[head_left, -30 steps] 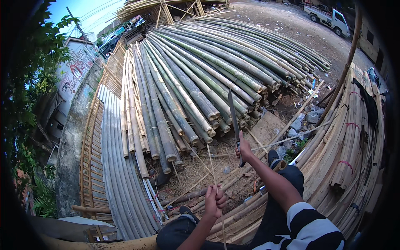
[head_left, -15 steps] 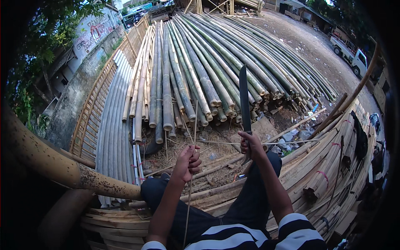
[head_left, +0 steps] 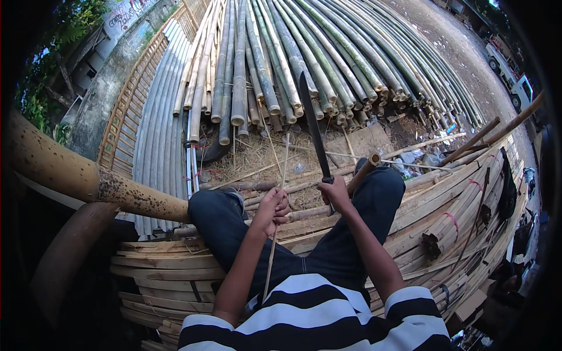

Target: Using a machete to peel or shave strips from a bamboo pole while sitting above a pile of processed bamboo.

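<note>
My left hand point(head_left: 273, 212) is closed round a thin bamboo strip point(head_left: 283, 167), which runs from above my fist down toward my striped shirt. To its right, my right hand point(head_left: 335, 195) grips the handle of a machete point(head_left: 313, 126). The long dark blade points up and away, tilted slightly left at its tip, apart from the strip. Both hands are over the gap between my bent knees. Just right of the machete, beside my right knee, the cut end of a bamboo pole point(head_left: 367, 169) sticks up.
Ahead lies a broad stack of long bamboo poles point(head_left: 281, 76). Split bamboo slats point(head_left: 439, 222) are piled at my right and under me. A thick bamboo pole point(head_left: 140, 196) crosses at left, near corrugated sheets point(head_left: 158, 140). Straw and litter cover the ground; a truck point(head_left: 518, 90) stands far right.
The view has tipped downward, so the pole stack sits higher in the picture. My right hand has come closer to my left, bringing the machete leftward, nearer the strip. Both grips are kept.
</note>
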Available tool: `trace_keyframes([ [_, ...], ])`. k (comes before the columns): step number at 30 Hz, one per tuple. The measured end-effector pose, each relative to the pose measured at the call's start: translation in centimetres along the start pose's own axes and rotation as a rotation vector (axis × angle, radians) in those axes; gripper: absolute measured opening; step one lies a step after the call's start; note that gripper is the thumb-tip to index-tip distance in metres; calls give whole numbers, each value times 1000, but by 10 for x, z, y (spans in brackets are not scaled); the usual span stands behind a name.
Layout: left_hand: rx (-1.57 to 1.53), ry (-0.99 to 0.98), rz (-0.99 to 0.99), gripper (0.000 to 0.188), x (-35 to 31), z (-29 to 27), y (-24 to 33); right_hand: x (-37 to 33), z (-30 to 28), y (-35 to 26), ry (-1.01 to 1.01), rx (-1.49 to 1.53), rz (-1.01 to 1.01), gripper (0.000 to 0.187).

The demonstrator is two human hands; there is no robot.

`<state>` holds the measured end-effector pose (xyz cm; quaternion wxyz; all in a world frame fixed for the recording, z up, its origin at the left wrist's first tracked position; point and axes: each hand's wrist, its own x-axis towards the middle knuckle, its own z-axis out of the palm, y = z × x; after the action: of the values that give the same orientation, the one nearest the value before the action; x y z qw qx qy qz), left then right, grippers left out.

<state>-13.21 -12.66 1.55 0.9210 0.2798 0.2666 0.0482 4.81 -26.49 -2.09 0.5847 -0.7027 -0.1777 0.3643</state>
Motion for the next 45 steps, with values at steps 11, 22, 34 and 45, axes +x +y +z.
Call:
trace_keyframes([
  [11, -206, 112, -88, 15, -5, -59, -75, -13, 52, 35, -433, -894, -223, 32],
  [22, -80, 184, -24, 13, -24, -48, -41, 41, 7, 59, 287, 5, 306, 20],
  [34, 164, 303, 61, 6, 2, -9, -43, -3, 45, 24, -314, -880, -342, 26],
  [45, 109, 228, -32, 11, -6, -13, -41, 40, 3, 45, 243, -363, 125, 32],
])
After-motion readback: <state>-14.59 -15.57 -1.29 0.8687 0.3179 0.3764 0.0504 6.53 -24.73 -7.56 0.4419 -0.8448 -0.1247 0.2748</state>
